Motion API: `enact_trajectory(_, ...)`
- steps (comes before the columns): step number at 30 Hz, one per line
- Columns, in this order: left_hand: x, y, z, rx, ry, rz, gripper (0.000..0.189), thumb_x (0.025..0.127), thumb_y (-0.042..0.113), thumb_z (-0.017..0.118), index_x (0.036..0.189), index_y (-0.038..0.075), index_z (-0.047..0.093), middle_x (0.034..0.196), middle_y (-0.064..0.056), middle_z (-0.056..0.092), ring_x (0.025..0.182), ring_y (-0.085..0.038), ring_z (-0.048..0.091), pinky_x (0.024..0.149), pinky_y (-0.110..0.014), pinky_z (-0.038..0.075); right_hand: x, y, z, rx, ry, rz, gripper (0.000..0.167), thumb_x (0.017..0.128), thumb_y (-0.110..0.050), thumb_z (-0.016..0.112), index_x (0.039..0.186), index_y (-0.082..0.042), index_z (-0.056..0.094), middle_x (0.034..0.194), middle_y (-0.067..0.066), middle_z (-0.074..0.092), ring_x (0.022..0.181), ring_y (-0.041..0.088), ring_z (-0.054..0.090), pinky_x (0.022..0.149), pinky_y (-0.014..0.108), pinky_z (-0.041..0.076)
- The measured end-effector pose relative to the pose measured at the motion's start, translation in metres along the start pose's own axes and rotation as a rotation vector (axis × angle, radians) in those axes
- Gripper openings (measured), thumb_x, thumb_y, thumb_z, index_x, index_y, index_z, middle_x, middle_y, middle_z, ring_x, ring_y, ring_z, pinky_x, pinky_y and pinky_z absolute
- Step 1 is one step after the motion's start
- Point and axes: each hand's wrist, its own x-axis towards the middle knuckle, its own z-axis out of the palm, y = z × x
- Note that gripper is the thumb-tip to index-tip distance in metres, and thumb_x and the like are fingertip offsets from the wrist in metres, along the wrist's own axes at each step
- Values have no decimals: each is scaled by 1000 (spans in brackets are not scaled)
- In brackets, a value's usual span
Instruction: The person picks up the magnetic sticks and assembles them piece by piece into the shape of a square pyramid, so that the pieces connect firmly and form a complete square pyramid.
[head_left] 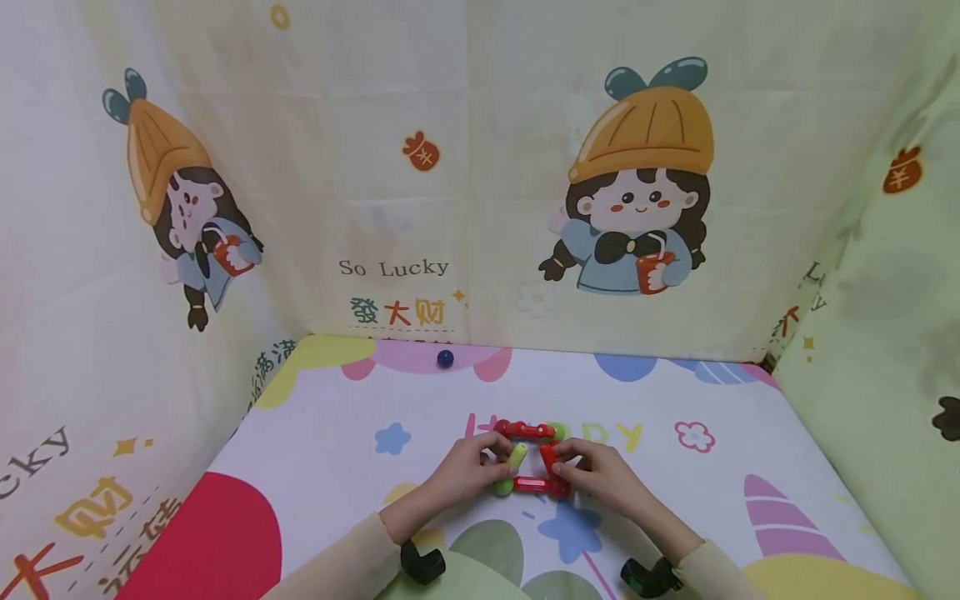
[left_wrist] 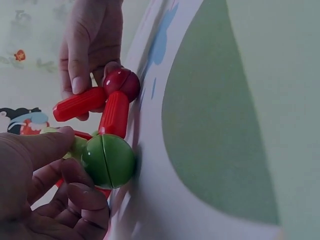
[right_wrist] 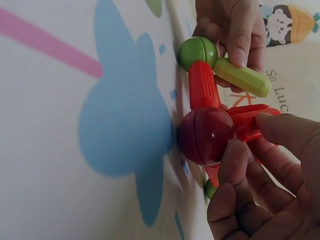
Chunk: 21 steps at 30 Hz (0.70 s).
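My left hand (head_left: pixel 467 473) pinches a yellow-green rod (right_wrist: pixel 244 77) between thumb and fingers. That rod rises from a green ball (left_wrist: pixel 111 161) at the near left corner of a small frame of balls and rods. On the other side my right hand (head_left: pixel 606 477) pinches a red rod (left_wrist: pixel 79 104), which stands up from a dark red ball (right_wrist: pixel 207 135) at the near right corner. A ribbed red rod (head_left: pixel 531 484) joins these two balls along the tabletop. Behind them lie more red rods (head_left: pixel 528 431), between a red ball (head_left: pixel 502 427) and another green ball (head_left: pixel 558 433).
A dark blue ball (head_left: pixel 446 359) lies alone near the back edge of the patterned tabletop (head_left: pixel 322 467). Printed cloth walls (head_left: pixel 480 192) enclose the back and both sides. A black wrist device (head_left: pixel 422 563) shows at the left sleeve, another (head_left: pixel 649 577) at the right.
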Motion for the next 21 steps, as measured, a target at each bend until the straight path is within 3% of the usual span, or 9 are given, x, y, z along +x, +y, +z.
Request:
enact_trajectory(8, 4, -1, 3, 13, 7, 18, 17, 91, 21, 79, 105, 14, 72, 95, 2, 70, 64, -9, 54, 59, -21, 47, 1, -2, 0, -4, 13, 15, 23, 95, -25, 75, 112, -10, 73, 101, 5, 74, 73, 15, 63, 61, 24, 51)
enact_trajectory(14, 5, -4, 0, -35, -21, -13, 22, 92, 27, 79, 110, 17, 74, 98, 4, 70, 64, -10, 58, 58, -22, 50, -2, -2, 0, 7, 31, 44, 25, 94, -26, 76, 114, -11, 73, 98, 3, 73, 70, 15, 61, 60, 24, 49)
enact_trajectory(18, 9, -9, -22, -70, 3, -21, 24, 97, 29, 73, 116, 15, 74, 95, -6, 72, 62, -12, 60, 56, -24, 50, -7, -2, 1, 45, 50, 78, 32, 92, -26, 78, 120, -12, 70, 106, 5, 73, 68, 15, 62, 59, 25, 50)
enact_trajectory(21, 24, -10, -53, 0, 115, -10, 20, 100, 27, 69, 114, 13, 73, 93, -8, 71, 64, -14, 59, 57, -26, 50, -12, -2, -2, 63, 67, 87, 38, 91, -25, 79, 124, -10, 68, 116, 10, 70, 69, 17, 65, 62, 25, 52)
